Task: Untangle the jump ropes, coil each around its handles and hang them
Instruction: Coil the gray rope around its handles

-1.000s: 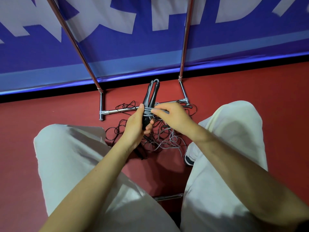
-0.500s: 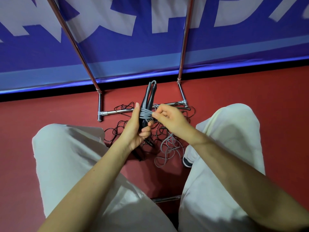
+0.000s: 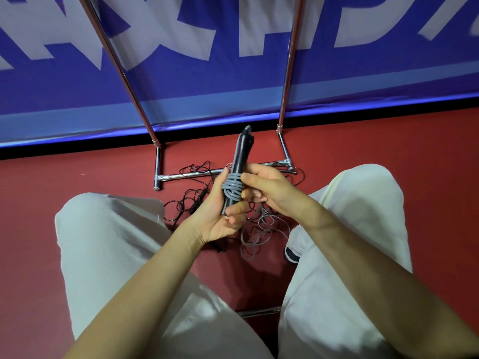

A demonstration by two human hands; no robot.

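Grey rope half wound on its handles, held over the red floor

We see the left hand [image 3: 217, 216] gripping the pair of dark handles [image 3: 239, 161] upright, fingers curled round their lower part, with the grey rope [image 3: 232, 189] coiled in several turns about them. The right hand [image 3: 268, 185] sits just beside the coil — its fingers curled, pinching the rope's loose length, which trails down to a tangle [image 3: 255, 229] on the floor [image 3: 77, 177]. A thinner black rope [image 3: 191, 200] lies there near the metal rack [image 3: 191, 174].
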